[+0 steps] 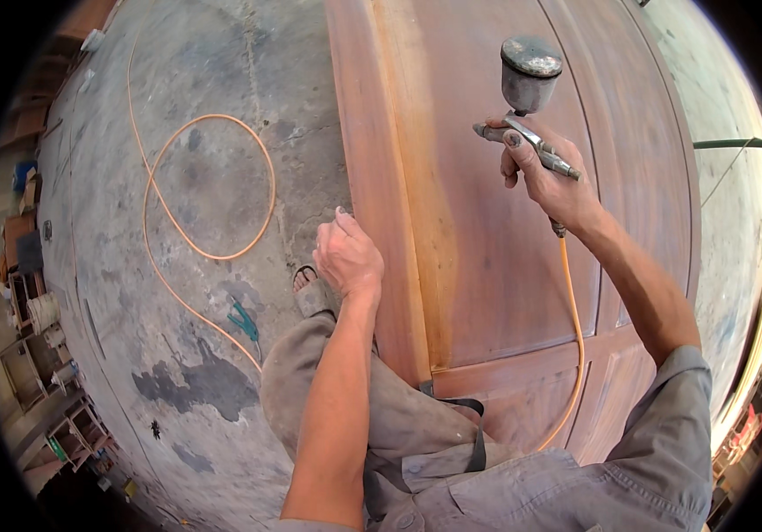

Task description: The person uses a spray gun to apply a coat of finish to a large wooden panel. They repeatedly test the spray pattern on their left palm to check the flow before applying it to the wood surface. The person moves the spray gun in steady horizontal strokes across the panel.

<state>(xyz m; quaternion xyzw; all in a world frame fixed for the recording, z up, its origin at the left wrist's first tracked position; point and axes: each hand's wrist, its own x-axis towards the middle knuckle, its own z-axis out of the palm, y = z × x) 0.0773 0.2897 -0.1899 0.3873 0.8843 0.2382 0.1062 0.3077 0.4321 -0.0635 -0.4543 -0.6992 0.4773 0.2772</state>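
My right hand (551, 177) is wrapped round a metal spray gun (527, 140), its nozzle pointing left. A small lidded paint cup (531, 75), grey and stained, sits on top of the gun. From the gun's handle an orange air hose (573, 324) runs down towards my body. Below the gun lies a large reddish-brown wooden panel door (505, 257), with a paler yellowish strip (416, 177) along its left part. My left hand (348, 255) is closed beside the door's left edge, its fingers curled; whatever they may hold is hidden.
Looped orange hose (210, 257) lies on the stained concrete floor (115, 301) to the left. Near my sandalled foot (307, 288) is a small teal-handled tool (242, 319). A dark green pipe or hose (734, 144) crosses the floor at right. Wooden frames (24, 372) and clutter line the far left.
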